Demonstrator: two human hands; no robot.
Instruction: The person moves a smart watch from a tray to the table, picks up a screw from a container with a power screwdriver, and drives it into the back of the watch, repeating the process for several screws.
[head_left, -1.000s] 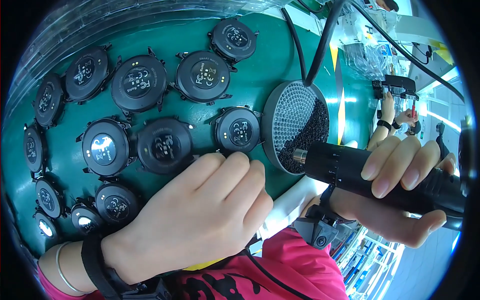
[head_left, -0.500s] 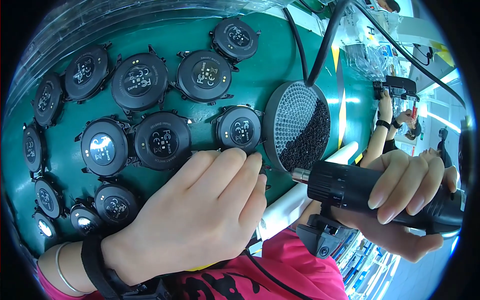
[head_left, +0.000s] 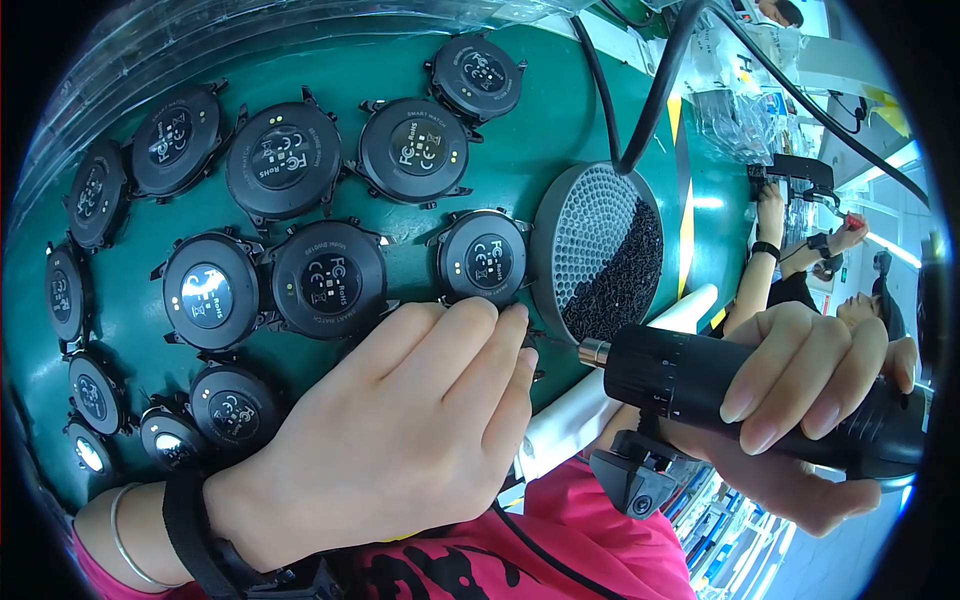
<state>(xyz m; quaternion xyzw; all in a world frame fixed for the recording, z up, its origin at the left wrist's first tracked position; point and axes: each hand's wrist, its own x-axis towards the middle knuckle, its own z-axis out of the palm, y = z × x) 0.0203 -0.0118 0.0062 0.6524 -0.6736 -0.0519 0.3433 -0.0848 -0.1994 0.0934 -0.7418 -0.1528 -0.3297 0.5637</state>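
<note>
Found round black watch cases (head_left: 208, 292) strewn backs-up and close together over the green mat (head_left: 520, 140), from far left to centre. Laid the left hand (head_left: 400, 430) knuckles-up among them, fingers together and curled down onto the mat, fingertips just below one watch case (head_left: 483, 258); hid anything beneath, so could not tell whether pinching a piece or merely pressing. Noted, just right of that case, a round grey screw tray (head_left: 600, 250) tilted on the mat, half filled with small black screws (head_left: 625, 290). Clenched the right hand (head_left: 810, 400) firmly around a black electric screwdriver (head_left: 720, 385), with its bit (head_left: 590, 352) level, aimed at the left fingertips and nearly touching. Judged it best to hold the bit square to the screw head, steady the piece hard under the left fingers, clear fingertips off the bit's line and squeeze gently.
</note>
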